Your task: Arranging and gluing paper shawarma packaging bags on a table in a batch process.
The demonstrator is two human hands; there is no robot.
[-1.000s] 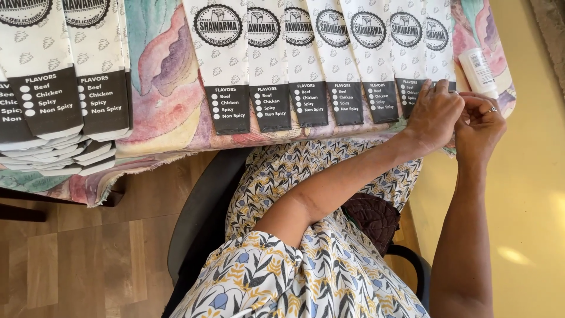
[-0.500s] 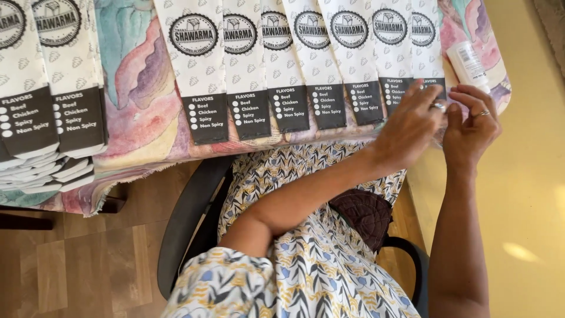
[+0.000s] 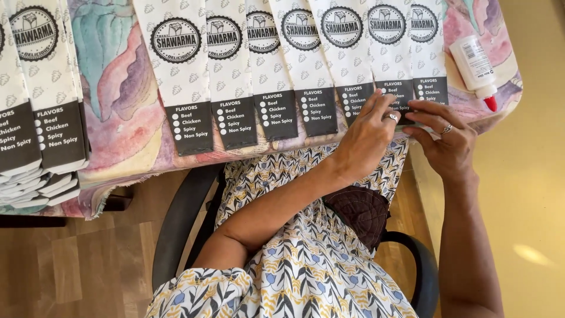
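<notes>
**Both hands at the end of a row of paper sleeves on a cloth-covered counter**

The counter [image 3: 118, 106] is draped in a cloth printed with washes of pink, teal and purple, its frayed hem hanging over the near edge. A row of long white paper sleeves [image 3: 235, 76] lies side by side across it, each with a round black emblem near the top and a black band with small white dots at the near end. At the left edge a stack of the same sleeves [image 3: 35, 171] sits fanned out, several layers deep.

The left hand [image 3: 368, 138] rests with fingers gently curved and pressed on the black band of the rightmost sleeve [image 3: 428, 47], a ring on one finger. The right hand [image 3: 447, 138] meets it from the right, fingers extended and pinching the sleeve's lower edge, also ringed. This sleeve lies at the right end of the row, near the counter's corner.

Just beside it, further right, a white glue bottle [image 3: 474, 65] with a red tip lies on the cloth.

Below the counter are a black chair [image 3: 176, 224], a patterned dress over the lap and a brown pouch [image 3: 359, 209]. The floor [image 3: 70, 265] is wooden planks on the left and a smooth yellowish surface on the right.
</notes>
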